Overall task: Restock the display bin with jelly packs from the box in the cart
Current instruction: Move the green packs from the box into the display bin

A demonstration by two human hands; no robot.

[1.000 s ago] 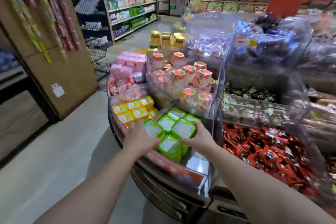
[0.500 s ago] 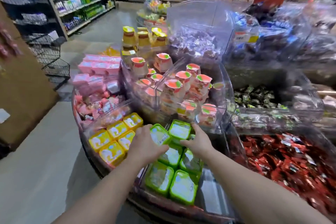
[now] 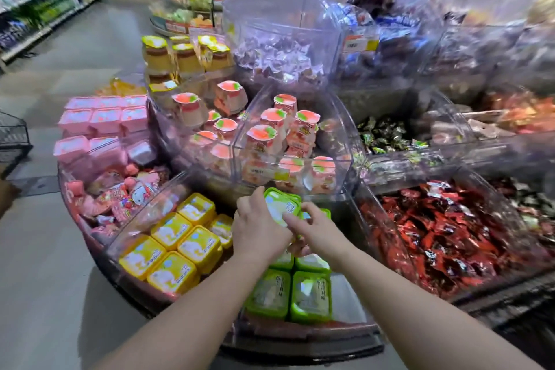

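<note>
Green jelly packs (image 3: 310,294) with white lids lie in a clear display bin (image 3: 345,305) at the front of a round stand. My left hand (image 3: 259,230) grips one green jelly pack (image 3: 280,204), tilted up at the back of the bin. My right hand (image 3: 318,230) touches that pack's lid with its fingertips. Both arms reach in from the bottom edge. Some packs are hidden under my hands. The cart and box are out of view.
Yellow jelly packs (image 3: 180,245) fill the bin to the left, pink packs (image 3: 103,120) beyond them. Peach-lidded cups (image 3: 274,141) sit in the raised clear bins behind. Red wrapped sweets (image 3: 444,231) lie to the right. A wire basket (image 3: 13,137) stands at the left edge.
My view has moved closer and lower over the bin. Both hands have come together at the back of the bin, and my left hand has tilted one green pack up.
</note>
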